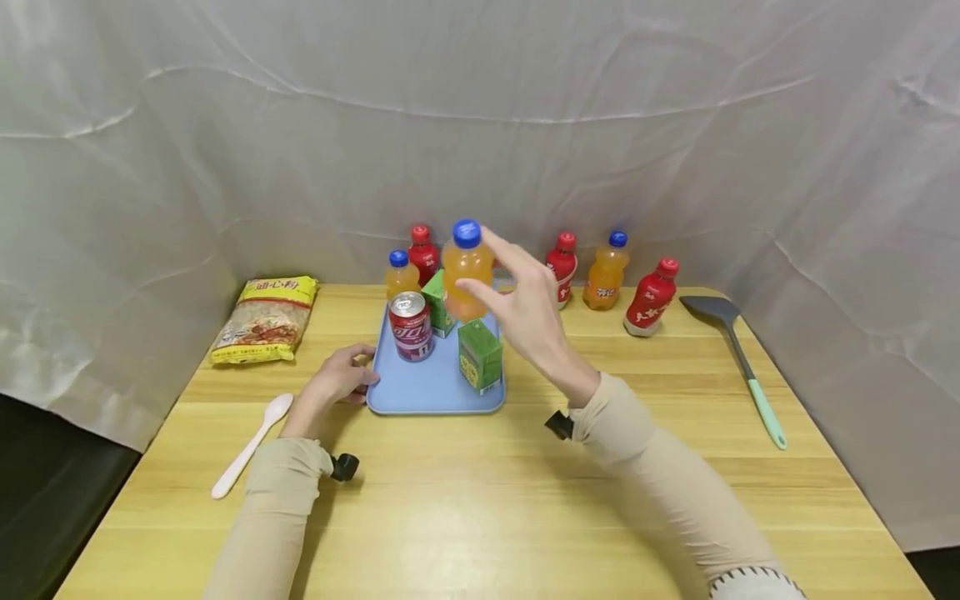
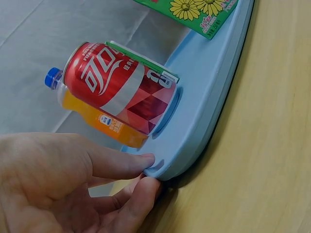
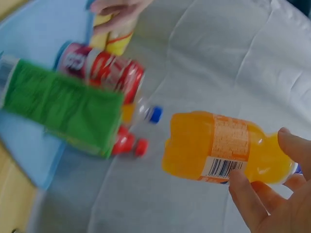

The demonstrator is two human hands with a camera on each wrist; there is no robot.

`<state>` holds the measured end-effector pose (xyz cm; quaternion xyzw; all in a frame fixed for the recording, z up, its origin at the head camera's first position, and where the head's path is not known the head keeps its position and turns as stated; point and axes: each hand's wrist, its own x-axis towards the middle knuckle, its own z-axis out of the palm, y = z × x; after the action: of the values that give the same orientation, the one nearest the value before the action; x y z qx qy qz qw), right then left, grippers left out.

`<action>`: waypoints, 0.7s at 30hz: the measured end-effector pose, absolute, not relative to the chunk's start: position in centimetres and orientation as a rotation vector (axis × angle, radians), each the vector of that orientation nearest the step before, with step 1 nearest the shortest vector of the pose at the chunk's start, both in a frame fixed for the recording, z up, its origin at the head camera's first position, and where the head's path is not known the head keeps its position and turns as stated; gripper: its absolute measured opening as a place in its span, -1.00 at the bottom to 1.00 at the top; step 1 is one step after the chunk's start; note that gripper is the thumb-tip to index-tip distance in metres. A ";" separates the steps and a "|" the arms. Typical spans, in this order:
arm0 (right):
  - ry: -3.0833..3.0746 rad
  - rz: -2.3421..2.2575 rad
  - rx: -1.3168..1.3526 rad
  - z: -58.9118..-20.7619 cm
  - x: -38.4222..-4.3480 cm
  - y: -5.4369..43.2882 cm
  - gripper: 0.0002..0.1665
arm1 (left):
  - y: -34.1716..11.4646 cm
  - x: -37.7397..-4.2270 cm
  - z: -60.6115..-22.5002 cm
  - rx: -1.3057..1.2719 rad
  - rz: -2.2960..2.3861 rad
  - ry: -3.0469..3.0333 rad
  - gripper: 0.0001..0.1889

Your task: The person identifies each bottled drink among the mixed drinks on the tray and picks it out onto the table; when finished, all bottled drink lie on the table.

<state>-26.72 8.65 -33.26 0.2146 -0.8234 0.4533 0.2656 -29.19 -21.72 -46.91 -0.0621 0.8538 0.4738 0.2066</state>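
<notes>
My right hand (image 1: 532, 312) grips an orange drink bottle (image 3: 209, 148) with a blue cap, held upright above the tray in the head view. At the tray's left edge, my left hand (image 2: 82, 184) pinches the rim of the blue tray (image 1: 435, 400), thumb on top and fingers beneath. A red soda can (image 2: 121, 87) stands on the tray near that hand. Also on it are a green drink carton (image 1: 480, 357) at the right and another green carton (image 1: 437, 302) behind the can. Further back are a second orange bottle (image 1: 402, 273) and a red bottle (image 1: 423, 252), their bases hidden.
Right of the tray stand a red bottle (image 1: 562, 267), an orange bottle (image 1: 606, 271) and another red bottle (image 1: 651, 297). A spatula (image 1: 742, 358) lies far right. To the left lie a yellow food packet (image 1: 266, 321) and a white spoon (image 1: 251, 446). A grey curtain hangs behind.
</notes>
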 end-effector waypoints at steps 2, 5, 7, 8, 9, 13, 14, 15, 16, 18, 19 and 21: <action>-2.222 1.239 0.537 -33.6 -27.4 9.8 -0.20 | -21.7 -29.2 -46.9 -0.172 1.313 2.384 -0.35; -2.244 1.249 0.465 -34.2 -28.4 11.3 -0.21 | -21.7 -29.3 -46.8 -0.174 1.302 2.387 -0.35; -2.266 1.252 0.416 -34.7 -29.1 12.2 -0.22 | -21.6 -29.4 -46.8 -0.178 1.302 2.382 -0.34; -2.277 1.253 0.395 -34.9 -29.4 12.6 -0.22 | -21.6 -29.4 -46.8 -0.181 1.308 2.380 -0.34; -2.287 1.253 0.375 -35.1 -29.7 12.9 -0.23 | -21.6 -29.4 -46.8 -0.184 1.313 2.380 -0.34; -2.323 1.278 0.308 -36.0 -30.8 14.1 -0.25 | -21.6 -29.5 -46.7 -0.180 1.327 2.385 -0.34; -2.335 1.279 0.289 -36.3 -31.0 14.3 -0.25 | -21.6 -29.5 -46.7 -0.179 1.327 2.385 -0.35; -2.348 1.284 0.274 -36.6 -31.2 14.5 -0.25 | -21.6 -29.4 -46.7 -0.178 1.326 2.384 -0.35; -2.361 1.283 0.260 -36.9 -31.3 14.7 -0.25 | -21.6 -29.4 -46.6 -0.176 1.324 2.383 -0.35; -2.382 1.275 0.238 -37.6 -31.6 15.1 -0.25 | -21.6 -29.4 -46.6 -0.175 1.321 2.378 -0.35; -2.389 1.265 0.230 -37.9 -31.8 15.3 -0.25 | -21.6 -29.3 -46.6 -0.175 1.320 2.376 -0.35; -2.401 1.243 0.217 -38.6 -32.1 15.6 -0.26 | -21.7 -29.3 -46.6 -0.177 1.323 2.373 -0.34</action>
<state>-32.12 15.58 -38.62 0.0781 -0.8649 0.4477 0.2133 -29.30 -21.65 -46.58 -0.0635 0.8525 0.4754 0.2079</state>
